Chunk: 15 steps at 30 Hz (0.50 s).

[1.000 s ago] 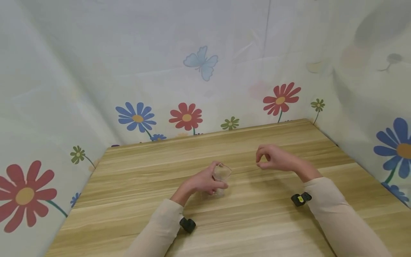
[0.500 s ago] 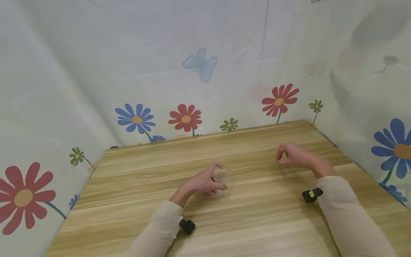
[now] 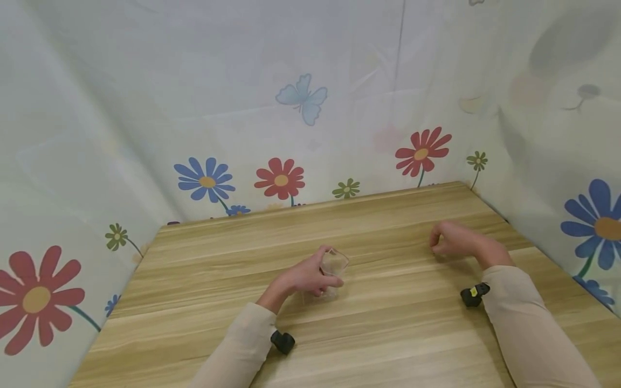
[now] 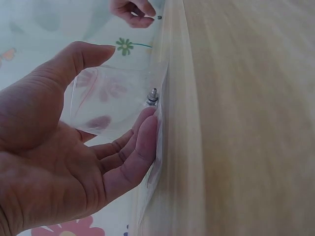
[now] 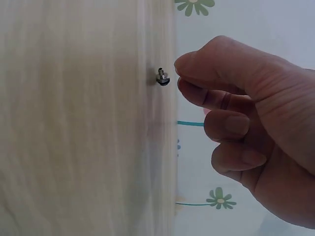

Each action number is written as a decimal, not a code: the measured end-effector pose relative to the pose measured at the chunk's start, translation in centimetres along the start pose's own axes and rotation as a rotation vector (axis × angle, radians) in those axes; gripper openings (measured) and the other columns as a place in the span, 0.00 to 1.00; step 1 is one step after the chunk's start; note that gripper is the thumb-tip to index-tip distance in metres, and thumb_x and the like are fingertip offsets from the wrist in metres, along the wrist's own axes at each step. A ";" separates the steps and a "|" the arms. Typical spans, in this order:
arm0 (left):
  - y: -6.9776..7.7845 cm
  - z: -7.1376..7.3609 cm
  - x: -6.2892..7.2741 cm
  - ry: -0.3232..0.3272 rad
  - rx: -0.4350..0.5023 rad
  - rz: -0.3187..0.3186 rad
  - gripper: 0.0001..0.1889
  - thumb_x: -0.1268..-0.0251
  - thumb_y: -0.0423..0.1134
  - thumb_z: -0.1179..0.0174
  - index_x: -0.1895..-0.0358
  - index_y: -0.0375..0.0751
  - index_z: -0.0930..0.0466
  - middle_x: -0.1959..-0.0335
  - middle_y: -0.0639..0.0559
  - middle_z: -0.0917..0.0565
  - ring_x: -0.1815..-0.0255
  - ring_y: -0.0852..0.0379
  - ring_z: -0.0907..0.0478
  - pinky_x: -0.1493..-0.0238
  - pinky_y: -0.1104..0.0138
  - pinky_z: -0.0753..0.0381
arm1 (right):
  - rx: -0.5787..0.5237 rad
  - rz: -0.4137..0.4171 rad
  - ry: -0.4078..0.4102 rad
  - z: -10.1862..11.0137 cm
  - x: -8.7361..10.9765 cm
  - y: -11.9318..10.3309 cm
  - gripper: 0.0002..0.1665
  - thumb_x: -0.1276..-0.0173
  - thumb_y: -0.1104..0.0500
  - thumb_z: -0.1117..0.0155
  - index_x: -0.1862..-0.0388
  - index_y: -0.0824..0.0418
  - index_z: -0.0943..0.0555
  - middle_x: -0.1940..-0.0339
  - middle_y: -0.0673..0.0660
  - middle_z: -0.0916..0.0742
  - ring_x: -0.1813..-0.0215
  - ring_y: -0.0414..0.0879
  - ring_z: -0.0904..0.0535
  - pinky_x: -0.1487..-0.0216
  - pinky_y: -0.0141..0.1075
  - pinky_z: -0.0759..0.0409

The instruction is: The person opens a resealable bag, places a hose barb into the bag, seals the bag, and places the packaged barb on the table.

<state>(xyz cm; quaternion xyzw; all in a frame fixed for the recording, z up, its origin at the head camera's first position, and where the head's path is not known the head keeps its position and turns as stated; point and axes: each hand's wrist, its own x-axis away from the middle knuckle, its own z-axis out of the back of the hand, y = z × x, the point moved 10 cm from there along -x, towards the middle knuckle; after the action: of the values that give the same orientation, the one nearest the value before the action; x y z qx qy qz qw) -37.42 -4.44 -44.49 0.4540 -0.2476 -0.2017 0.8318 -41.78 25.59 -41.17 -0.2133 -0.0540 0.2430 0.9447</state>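
My left hand [image 3: 310, 275] holds a clear plastic zip bag [image 4: 110, 105] low over the wooden table. In the left wrist view its thumb reaches along one side of the bag, with the curled fingers against the lower part. Small metal fittings [image 4: 152, 97] show by the fingertips, seen through the plastic. My right hand [image 3: 453, 238] is to the right, fingers loosely curled and thumb tip near the index tip. Just off those fingertips a small metal fitting with a dark ring [image 5: 162, 77] lies on the table. In the head view this fitting is hidden by the hand.
The wood-grain table [image 3: 233, 237] stretches under both hands. White cloth walls [image 3: 233, 70] printed with flowers and a butterfly stand at its back and sides. Small black wrist cameras [image 3: 283, 341] sit at both sleeves.
My right hand has moved right, with its fingertips coming close to the spot where the small fitting showed half a second ago. The left hand and the bag have stayed in place.
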 end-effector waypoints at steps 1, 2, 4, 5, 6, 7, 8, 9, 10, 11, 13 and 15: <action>0.0 0.0 0.0 0.000 0.002 0.000 0.40 0.41 0.44 0.27 0.32 0.52 0.44 0.54 0.39 0.25 0.71 0.52 0.22 0.71 0.62 0.18 | 0.004 0.004 -0.004 -0.1 0.0 0.1 0.01 0.40 0.68 0.32 0.71 0.66 0.17 0.69 0.52 0.16 0.67 0.44 0.24 0.64 0.40 0.22; 0.0 0.0 0.0 0.000 0.002 0.000 0.40 0.41 0.44 0.27 0.31 0.52 0.45 0.54 0.39 0.25 0.71 0.52 0.22 0.71 0.62 0.18 | 0.005 0.006 -0.009 -0.1 0.0 0.1 0.01 0.40 0.69 0.32 0.71 0.65 0.17 0.69 0.52 0.16 0.67 0.43 0.24 0.64 0.40 0.22; 0.0 0.0 0.0 0.000 -0.001 -0.001 0.40 0.41 0.44 0.27 0.31 0.52 0.44 0.53 0.39 0.26 0.71 0.51 0.22 0.71 0.62 0.18 | 0.011 0.005 -0.020 -0.3 -0.1 0.3 0.02 0.41 0.69 0.31 0.71 0.65 0.16 0.69 0.51 0.16 0.67 0.43 0.23 0.63 0.41 0.22; 0.1 0.0 0.0 -0.001 -0.003 -0.003 0.40 0.41 0.43 0.27 0.31 0.52 0.44 0.53 0.39 0.26 0.71 0.51 0.22 0.71 0.62 0.18 | 0.010 0.005 -0.026 -0.4 -0.1 0.4 0.02 0.41 0.69 0.31 0.71 0.65 0.16 0.70 0.51 0.16 0.67 0.43 0.23 0.63 0.41 0.22; 0.0 0.0 0.0 -0.002 -0.003 -0.003 0.40 0.40 0.43 0.27 0.31 0.51 0.44 0.54 0.39 0.26 0.71 0.52 0.22 0.71 0.62 0.18 | 0.012 0.011 -0.029 -0.4 -0.1 0.4 0.02 0.41 0.69 0.31 0.72 0.65 0.16 0.70 0.51 0.16 0.67 0.43 0.23 0.63 0.41 0.21; 0.0 0.0 0.0 -0.003 -0.004 -0.003 0.40 0.40 0.43 0.27 0.31 0.51 0.45 0.54 0.39 0.26 0.71 0.52 0.22 0.71 0.62 0.18 | 0.018 0.021 -0.030 -0.5 -0.1 0.4 0.03 0.42 0.70 0.31 0.72 0.64 0.16 0.70 0.50 0.16 0.67 0.43 0.23 0.63 0.41 0.21; 0.0 0.0 0.0 -0.003 -0.006 -0.003 0.40 0.40 0.43 0.28 0.31 0.51 0.45 0.54 0.39 0.26 0.71 0.52 0.22 0.71 0.62 0.17 | 0.021 0.025 -0.030 -0.5 -0.1 0.4 0.03 0.42 0.70 0.30 0.73 0.64 0.16 0.70 0.50 0.16 0.67 0.43 0.23 0.63 0.41 0.21; 0.0 0.0 0.0 -0.004 -0.006 -0.003 0.40 0.40 0.43 0.28 0.31 0.51 0.45 0.54 0.39 0.26 0.71 0.52 0.22 0.71 0.62 0.17 | 0.024 0.031 -0.030 -0.5 -0.1 0.4 0.03 0.42 0.69 0.30 0.73 0.64 0.16 0.71 0.50 0.16 0.67 0.43 0.23 0.62 0.41 0.21; 0.0 0.0 0.0 -0.004 -0.005 -0.003 0.40 0.40 0.43 0.28 0.31 0.51 0.45 0.54 0.39 0.26 0.71 0.52 0.22 0.71 0.62 0.17 | 0.024 0.038 -0.029 -0.5 -0.1 0.4 0.04 0.43 0.70 0.30 0.74 0.64 0.16 0.71 0.50 0.16 0.67 0.43 0.23 0.63 0.41 0.22; 0.0 0.1 -0.1 -0.002 -0.006 -0.002 0.40 0.40 0.43 0.28 0.31 0.51 0.45 0.54 0.39 0.26 0.71 0.52 0.22 0.71 0.62 0.17 | 0.025 0.045 -0.027 -0.5 -0.1 0.4 0.04 0.43 0.70 0.30 0.74 0.63 0.17 0.71 0.50 0.16 0.67 0.43 0.23 0.63 0.41 0.22; -0.1 0.1 -0.1 0.000 -0.008 0.001 0.40 0.41 0.43 0.27 0.31 0.51 0.45 0.54 0.39 0.26 0.71 0.52 0.22 0.71 0.62 0.17 | 0.030 0.054 -0.024 -0.5 -0.1 0.4 0.05 0.44 0.70 0.30 0.75 0.63 0.17 0.72 0.49 0.16 0.68 0.42 0.23 0.64 0.40 0.22; -0.1 0.1 -0.1 0.000 -0.007 0.002 0.41 0.41 0.44 0.27 0.31 0.52 0.45 0.54 0.39 0.26 0.70 0.52 0.22 0.71 0.62 0.17 | 0.026 0.052 -0.025 -0.5 0.0 0.4 0.05 0.44 0.70 0.31 0.75 0.63 0.17 0.72 0.49 0.17 0.68 0.42 0.24 0.64 0.39 0.23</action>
<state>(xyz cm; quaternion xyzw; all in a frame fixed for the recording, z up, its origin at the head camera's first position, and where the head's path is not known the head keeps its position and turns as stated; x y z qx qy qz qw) -37.58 -4.49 -44.59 0.4510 -0.2471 -0.2017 0.8336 -41.90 25.72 -41.82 -0.1995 -0.0571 0.2710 0.9400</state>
